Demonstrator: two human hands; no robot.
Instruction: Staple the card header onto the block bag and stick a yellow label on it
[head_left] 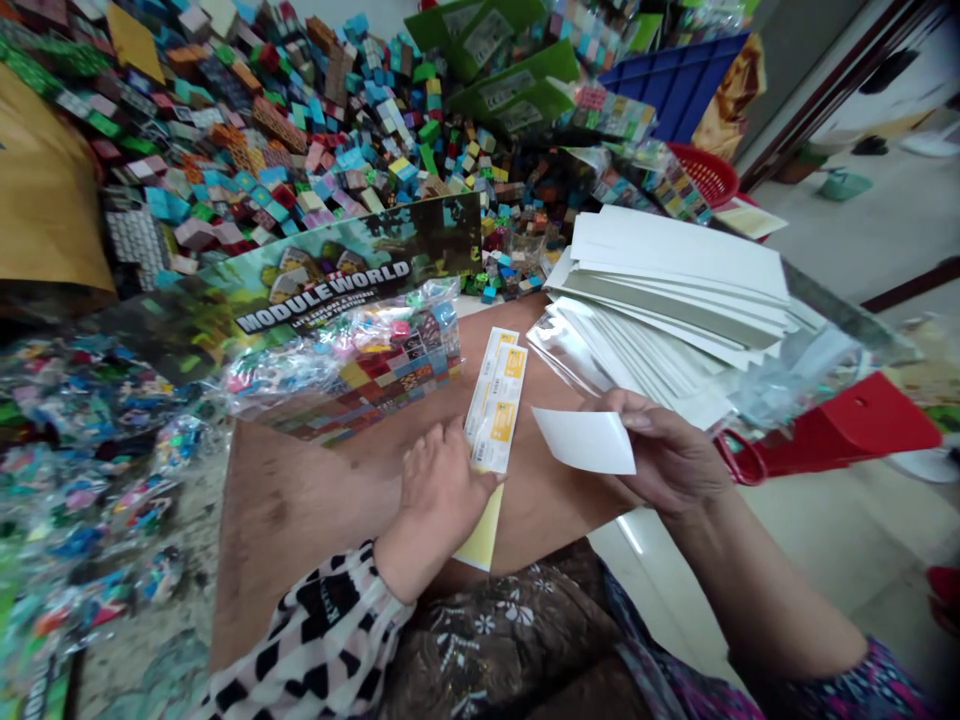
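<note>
Right grip [664, 455] pinching white label [589, 441], left hand [442, 490] on sticker sheet [496, 405]

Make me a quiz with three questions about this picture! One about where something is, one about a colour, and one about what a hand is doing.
1. Where does the bag of blocks lie?
A. on the brown board
B. in the blue bin
C. on the red stool

2. What colour are the squares on the sticker strip?
A. purple
B. yellow-orange
C. black

3. What is the right hand doing?
A. resting flat and empty
B. pinching a white slip
C. gripping scissors

Answers: 1 A, the bag rests on the board beside the strip. 2 B, yellow-orange patches show on the strip under the left hand. 3 B, the white slip sits between its fingers.
</note>
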